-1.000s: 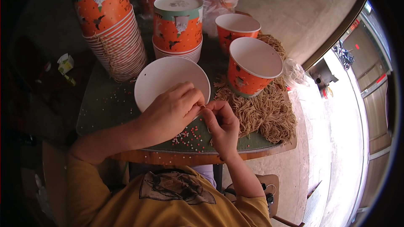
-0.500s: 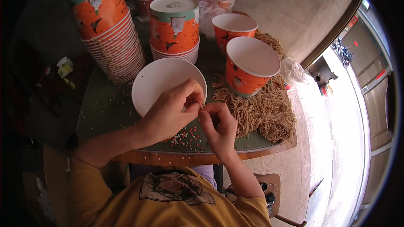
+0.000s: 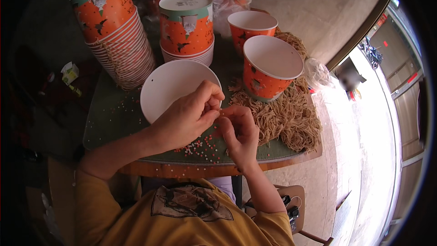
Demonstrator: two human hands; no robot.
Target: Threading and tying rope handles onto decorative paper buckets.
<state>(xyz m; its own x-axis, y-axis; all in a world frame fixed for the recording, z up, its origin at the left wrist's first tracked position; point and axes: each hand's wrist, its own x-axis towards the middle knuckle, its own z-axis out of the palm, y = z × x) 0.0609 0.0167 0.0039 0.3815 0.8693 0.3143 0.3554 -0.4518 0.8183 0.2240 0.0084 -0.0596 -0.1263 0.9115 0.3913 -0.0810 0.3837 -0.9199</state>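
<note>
A single head-worn fisheye view looks steeply down from above the person's own chest onto a small bench close below. It faces forward across the white bowl to stacked paper cups at the far edge. Straight lines bend toward the dark round rim, and bright pavement fills the right side.

Left hand and right hand, fingertips touching, at the rim of a white paper cup above scattered confetti dots.
</note>
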